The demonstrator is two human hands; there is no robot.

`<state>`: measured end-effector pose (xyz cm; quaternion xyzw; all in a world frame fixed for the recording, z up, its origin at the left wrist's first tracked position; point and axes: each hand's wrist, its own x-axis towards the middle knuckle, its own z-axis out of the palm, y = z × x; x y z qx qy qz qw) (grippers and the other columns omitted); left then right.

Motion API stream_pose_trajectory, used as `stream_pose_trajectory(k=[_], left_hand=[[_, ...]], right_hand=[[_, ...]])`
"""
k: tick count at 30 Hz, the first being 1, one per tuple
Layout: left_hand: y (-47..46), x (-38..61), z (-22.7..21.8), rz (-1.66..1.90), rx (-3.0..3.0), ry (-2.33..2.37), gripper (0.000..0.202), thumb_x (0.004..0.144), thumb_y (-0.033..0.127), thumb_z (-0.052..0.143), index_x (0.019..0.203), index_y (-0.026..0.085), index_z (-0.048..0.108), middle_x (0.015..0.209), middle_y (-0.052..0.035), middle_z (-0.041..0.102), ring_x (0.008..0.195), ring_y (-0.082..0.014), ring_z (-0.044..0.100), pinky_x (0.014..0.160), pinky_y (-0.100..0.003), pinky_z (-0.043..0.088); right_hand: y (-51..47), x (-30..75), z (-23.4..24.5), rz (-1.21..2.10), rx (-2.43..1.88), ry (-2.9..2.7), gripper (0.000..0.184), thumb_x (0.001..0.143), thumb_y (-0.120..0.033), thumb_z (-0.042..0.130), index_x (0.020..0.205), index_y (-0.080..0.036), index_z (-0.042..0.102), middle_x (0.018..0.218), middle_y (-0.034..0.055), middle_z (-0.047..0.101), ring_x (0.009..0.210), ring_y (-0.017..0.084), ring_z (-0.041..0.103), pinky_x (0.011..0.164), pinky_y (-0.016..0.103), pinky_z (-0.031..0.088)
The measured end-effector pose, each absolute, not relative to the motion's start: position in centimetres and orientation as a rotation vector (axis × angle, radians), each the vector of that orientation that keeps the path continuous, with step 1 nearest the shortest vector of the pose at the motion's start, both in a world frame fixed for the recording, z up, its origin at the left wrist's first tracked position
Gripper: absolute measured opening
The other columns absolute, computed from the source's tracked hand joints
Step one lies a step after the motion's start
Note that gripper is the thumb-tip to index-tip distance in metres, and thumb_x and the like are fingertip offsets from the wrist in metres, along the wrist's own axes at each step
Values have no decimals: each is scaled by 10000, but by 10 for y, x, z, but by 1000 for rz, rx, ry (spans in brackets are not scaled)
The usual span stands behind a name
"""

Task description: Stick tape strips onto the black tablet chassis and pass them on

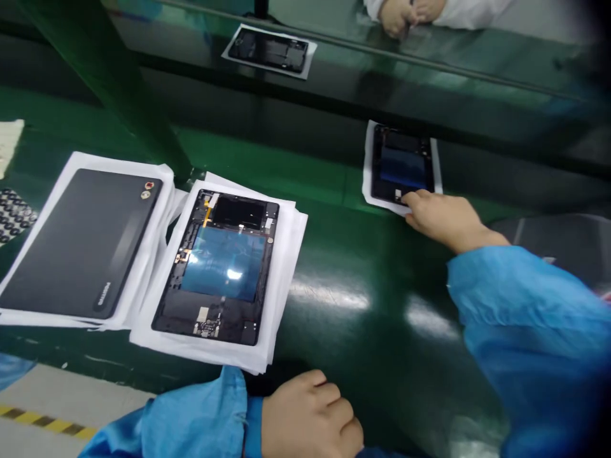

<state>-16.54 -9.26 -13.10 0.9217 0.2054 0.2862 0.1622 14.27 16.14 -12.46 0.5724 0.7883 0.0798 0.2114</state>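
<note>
The left hand is cut by the near edge of the view, and the co-worker's hands by the far edge. On the open tablet, the small parts are too small to tell.

left hand: loosely curled | right hand: stretched forward, fingers together (blue sleeve stops short of the wrist)

Three opened tablets, one closed tablet, one left hand, one right hand.

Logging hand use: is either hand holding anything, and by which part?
The right hand rests its fingertips on the near edge of an opened tablet, no clear grip showing; the left hand holds nothing visible.
</note>
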Motion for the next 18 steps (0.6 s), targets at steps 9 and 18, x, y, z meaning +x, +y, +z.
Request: stream_pose_trajectory(k=[9,18], left_hand=[[-88,-164,-130,854,2675,613,214,910,263,569,722,163,550,619,28,481,556,-124,422,563,-299,288],[-79,-160,-126,745,2596,529,257,953,256,492,713,176,532,610,32,485,562,-124,437,570,-298,312]], right_hand=[[175,121,-110,194,1648,2205,177,918,-155,472,1024,-96,601,972,151,670,752,191,615,604,283,290],[-52,92,-102,207,1563,2687,231,823,-13,402,728,-223,413,628,-3,486,570,162,471,603,312,282]])
